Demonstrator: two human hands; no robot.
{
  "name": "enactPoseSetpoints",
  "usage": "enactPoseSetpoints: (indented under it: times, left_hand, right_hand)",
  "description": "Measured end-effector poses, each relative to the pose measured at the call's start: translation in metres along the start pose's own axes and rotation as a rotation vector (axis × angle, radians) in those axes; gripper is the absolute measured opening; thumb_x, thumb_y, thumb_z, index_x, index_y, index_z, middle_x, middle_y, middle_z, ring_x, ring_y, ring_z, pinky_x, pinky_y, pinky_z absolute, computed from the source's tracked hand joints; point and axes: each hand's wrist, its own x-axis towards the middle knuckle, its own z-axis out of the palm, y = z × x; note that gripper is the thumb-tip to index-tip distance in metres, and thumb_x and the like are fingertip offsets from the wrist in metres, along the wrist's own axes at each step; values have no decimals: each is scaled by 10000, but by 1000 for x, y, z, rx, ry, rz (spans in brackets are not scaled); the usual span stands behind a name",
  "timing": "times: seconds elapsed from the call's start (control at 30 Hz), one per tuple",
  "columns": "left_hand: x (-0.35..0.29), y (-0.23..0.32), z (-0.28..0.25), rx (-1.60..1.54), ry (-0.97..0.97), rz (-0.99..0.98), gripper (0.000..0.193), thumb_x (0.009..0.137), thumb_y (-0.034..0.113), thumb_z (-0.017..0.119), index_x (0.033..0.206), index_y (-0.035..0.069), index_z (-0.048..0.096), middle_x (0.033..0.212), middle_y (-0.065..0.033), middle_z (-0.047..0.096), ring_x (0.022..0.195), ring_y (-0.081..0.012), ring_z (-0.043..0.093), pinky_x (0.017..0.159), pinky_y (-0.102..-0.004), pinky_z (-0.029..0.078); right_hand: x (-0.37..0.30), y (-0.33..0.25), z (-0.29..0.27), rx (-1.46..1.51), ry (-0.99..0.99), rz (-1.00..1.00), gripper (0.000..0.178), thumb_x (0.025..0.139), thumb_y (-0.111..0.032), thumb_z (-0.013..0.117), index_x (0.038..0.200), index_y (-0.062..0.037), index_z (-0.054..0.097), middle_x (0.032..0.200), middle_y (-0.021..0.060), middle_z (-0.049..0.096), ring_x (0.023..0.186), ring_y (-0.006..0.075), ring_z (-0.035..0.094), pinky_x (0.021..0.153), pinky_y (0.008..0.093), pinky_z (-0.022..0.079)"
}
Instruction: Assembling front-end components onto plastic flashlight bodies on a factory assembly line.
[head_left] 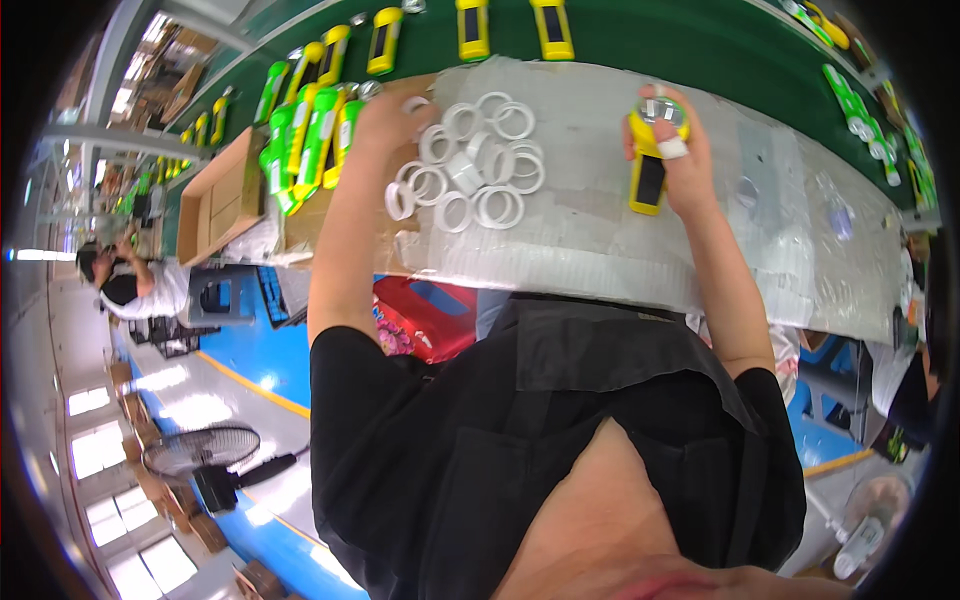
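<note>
My right hand (pixel 684 150) is wrapped round a yellow flashlight (pixel 648 185) with a dark panel on its handle and a clear round lens on top. A white wrap goes round one of its fingers. On the left, my left hand (pixel 392 122) has its fingers closed on a white plastic ring (pixel 416 103), beside a pile of similar white rings (pixel 484 160) on the covered worktop. Close to the left forearm lies a stack of green and yellow flashlights (pixel 310 140), partly hidden by the arm.
Plastic sheeting covers the worktop (pixel 590 240). Along the far side runs a green belt (pixel 640 40) with several yellow flashlights on it. An open cardboard box (pixel 222 195) stands at the left. A person (pixel 140 280) sits farther left, and a black fan (pixel 205 460) stands behind.
</note>
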Motion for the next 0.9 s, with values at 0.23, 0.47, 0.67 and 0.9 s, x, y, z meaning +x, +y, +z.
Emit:
enactPoseSetpoints:
  times: [0.23, 0.47, 0.67, 0.9]
  left_hand:
    - [-26, 141, -8, -1256, -94, 383, 197, 859, 41, 700, 1030, 46, 603, 1149, -108, 629, 998, -179, 627, 848, -314, 545]
    - [-50, 201, 26, -908, 192, 784, 213, 716, 110, 833, 900, 86, 729, 1131, -74, 616, 872, -152, 616, 633, -242, 480]
    - [-56, 209, 36, -881, 172, 731, 299, 711, 154, 837, 997, 129, 755, 1107, -71, 590, 917, -181, 613, 695, -298, 532]
    - [-52, 213, 22, -663, 176, 806, 297, 691, 178, 837, 968, 115, 753, 1083, -80, 585, 920, -221, 612, 765, -330, 531]
  right_hand:
    - [-3, -2, 0, -30, -38, 2, 445, 936, -372, 588, 1224, -51, 479, 811, 89, 567, 695, 151, 539, 633, 292, 448]
    - [-6, -3, 0, 34, -28, -15, 332, 939, -212, 586, 1213, -50, 492, 864, 76, 607, 712, 136, 575, 643, 277, 479]
    - [-6, -5, -9, 98, -76, 14, 381, 956, -208, 560, 1285, -44, 463, 978, 82, 611, 794, 151, 593, 703, 285, 491]
    - [-2, -22, -18, -250, -54, -227, 590, 912, -263, 664, 1421, -101, 412, 1314, 57, 549, 1219, 177, 504, 1011, 321, 438]
